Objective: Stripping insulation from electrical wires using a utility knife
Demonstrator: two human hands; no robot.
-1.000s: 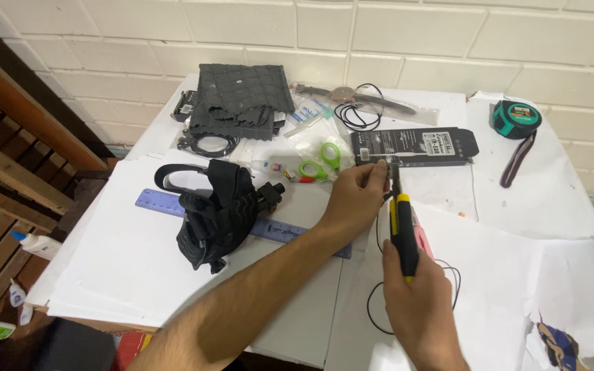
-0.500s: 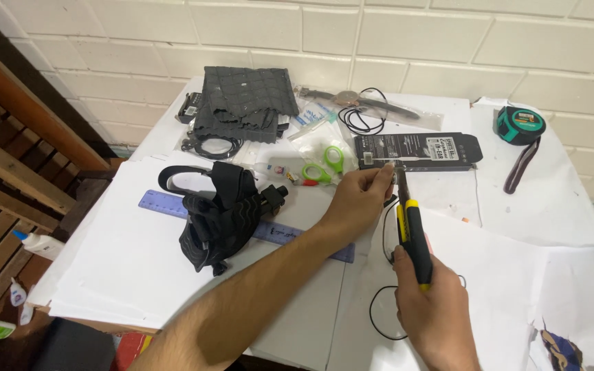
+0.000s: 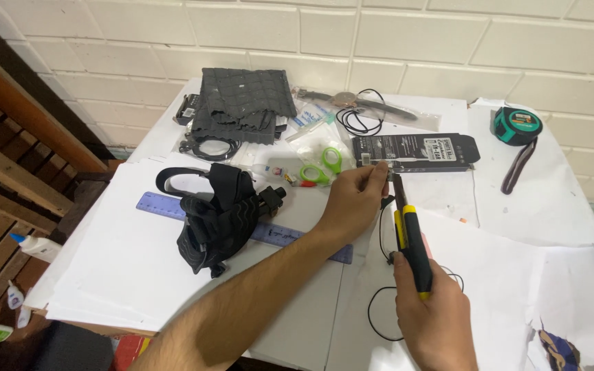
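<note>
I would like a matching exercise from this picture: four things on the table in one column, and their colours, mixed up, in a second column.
Things:
1. ruler
2. scissors
3. tape measure
4. pliers in the right hand

Colours:
A. teal and black
B. purple
C. black and yellow handles
D. light green handles

Pairs: 1-B, 2-D, 3-A, 4-C

On the white table [image 3: 104, 288] I see a black fabric pouch [image 3: 218, 220] lying on a purple ruler [image 3: 163, 205]. Behind it I see green-handled scissors [image 3: 321, 167] and a dark grey folded cloth [image 3: 245, 103]. A black flat package [image 3: 417, 151] lies near the middle. A green tape measure [image 3: 517, 125] sits at the far right, near the brick wall [image 3: 393, 41]. A glue bottle [image 3: 36, 246] lies at the left, off the table.
</note>
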